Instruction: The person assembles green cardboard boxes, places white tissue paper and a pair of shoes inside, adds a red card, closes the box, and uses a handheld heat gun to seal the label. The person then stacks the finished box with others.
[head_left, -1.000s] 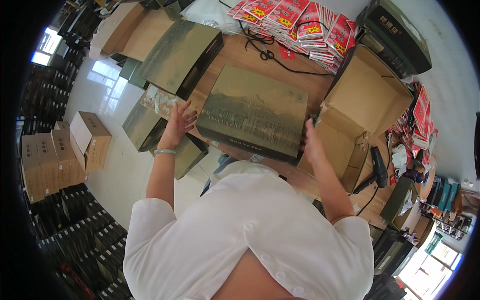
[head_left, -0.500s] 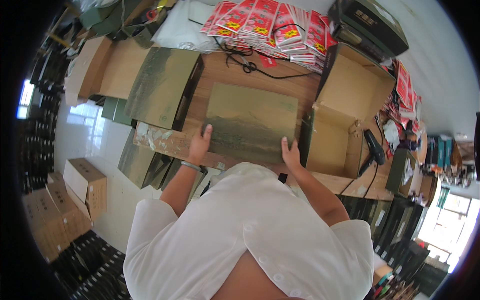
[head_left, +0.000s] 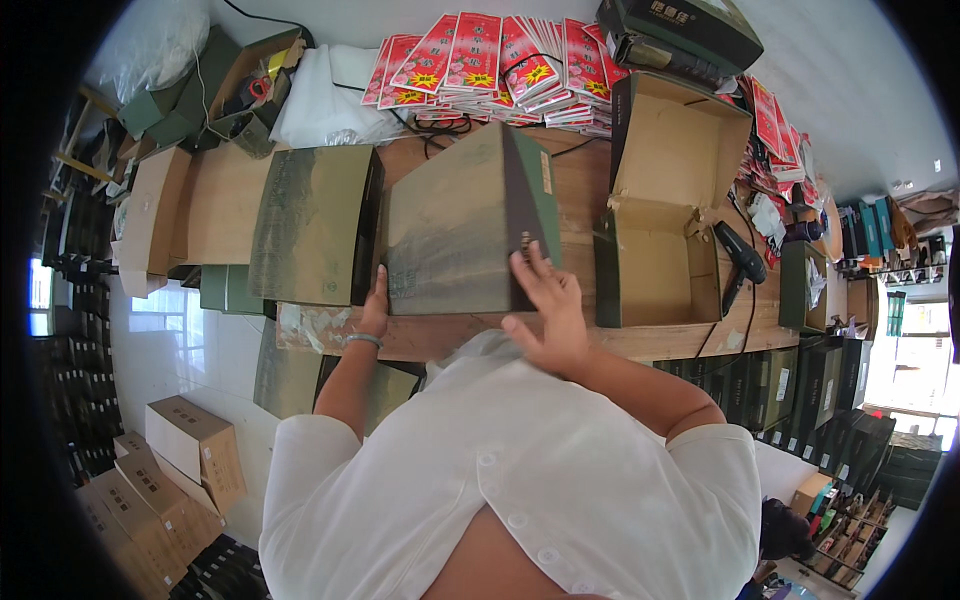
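A closed olive-green cardboard box (head_left: 445, 235) with a faded landscape print stands on the table in front of me. It is turned so that its dark and green side shows on the right. My left hand (head_left: 374, 308) grips its near left corner, with most of the fingers hidden by the box. My right hand (head_left: 556, 318) is open, fingers spread, with the fingertips against the dark side near the right front corner. Left of it lies a similar closed box (head_left: 312, 225). To the right, an open, empty box (head_left: 665, 265) has its lid folded back.
Stacks of red and white printed cards (head_left: 490, 65) and black cable lie at the back of the wooden table (head_left: 450, 335). A dark hair dryer (head_left: 738, 262) lies beside the open box. An open brown carton (head_left: 160, 215) is at the left; more cartons (head_left: 195, 450) sit on the floor.
The middle box has been raised and turned, so its right side now shows. My right hand has shifted from gripping the right edge to spread fingers against that side. The view has also shifted.
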